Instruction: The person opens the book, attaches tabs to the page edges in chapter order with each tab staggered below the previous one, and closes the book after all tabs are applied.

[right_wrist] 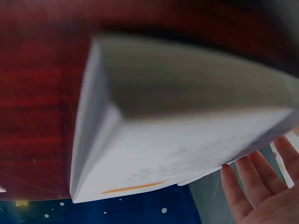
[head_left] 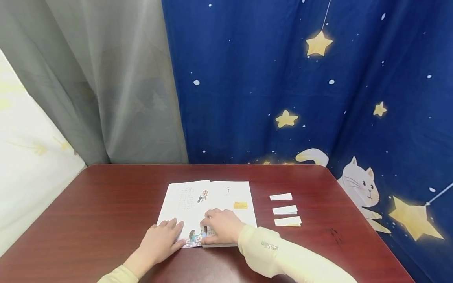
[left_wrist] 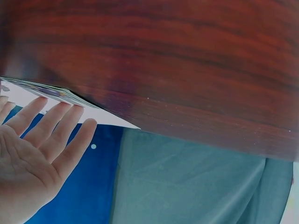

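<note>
An open picture book (head_left: 185,220) lies on the table, its pages showing small print, drawn figures and a yellow-orange box. My left hand (head_left: 161,240) rests spread on the lower left page; its palm side and long fingers (left_wrist: 60,130) show in the left wrist view. Over the lower part of the centre fold is my right hand (head_left: 223,226), fingertips touching the page and thumb apart near the bottom edge. The right wrist view has the book's thick page edge (right_wrist: 196,79) close up, with the fingers (right_wrist: 254,179) of my right hand against the far page.
To the right of the book, three folded white paper slips (head_left: 284,210) lie in a column on the dark red table (head_left: 95,212). Behind the table hang a grey curtain (head_left: 134,98) and a blue star-patterned curtain (head_left: 247,86).
</note>
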Available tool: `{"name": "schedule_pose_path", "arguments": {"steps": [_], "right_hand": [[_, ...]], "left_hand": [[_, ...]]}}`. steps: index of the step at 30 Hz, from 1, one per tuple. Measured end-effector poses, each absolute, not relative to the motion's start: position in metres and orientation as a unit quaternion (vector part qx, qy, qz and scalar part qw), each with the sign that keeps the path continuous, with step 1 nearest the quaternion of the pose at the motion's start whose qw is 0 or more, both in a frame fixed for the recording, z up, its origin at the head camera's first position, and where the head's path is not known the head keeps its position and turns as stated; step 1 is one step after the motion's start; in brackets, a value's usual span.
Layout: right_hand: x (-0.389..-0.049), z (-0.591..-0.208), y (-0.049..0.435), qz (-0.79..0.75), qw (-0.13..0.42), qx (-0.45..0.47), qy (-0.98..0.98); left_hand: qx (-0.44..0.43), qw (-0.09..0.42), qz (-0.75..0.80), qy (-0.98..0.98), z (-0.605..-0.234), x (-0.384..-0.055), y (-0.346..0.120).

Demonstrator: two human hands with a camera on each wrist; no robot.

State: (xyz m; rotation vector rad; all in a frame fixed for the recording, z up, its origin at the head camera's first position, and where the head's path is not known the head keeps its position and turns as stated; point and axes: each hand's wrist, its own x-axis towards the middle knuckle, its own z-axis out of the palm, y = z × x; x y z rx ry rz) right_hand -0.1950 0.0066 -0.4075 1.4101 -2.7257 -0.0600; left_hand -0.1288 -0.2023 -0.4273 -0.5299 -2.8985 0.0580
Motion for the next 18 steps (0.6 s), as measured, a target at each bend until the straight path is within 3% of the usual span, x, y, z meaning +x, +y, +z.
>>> {"name": "schedule_pose_path", "arguments": {"steps": [18], "right_hand": [[-0.184,-0.416,0.013,-0.018,0.094,0.475,-0.875]], "left_hand": [[-0.179,0.095,0.012,-0.979,-0.428,-0.131,-0.202]]}}
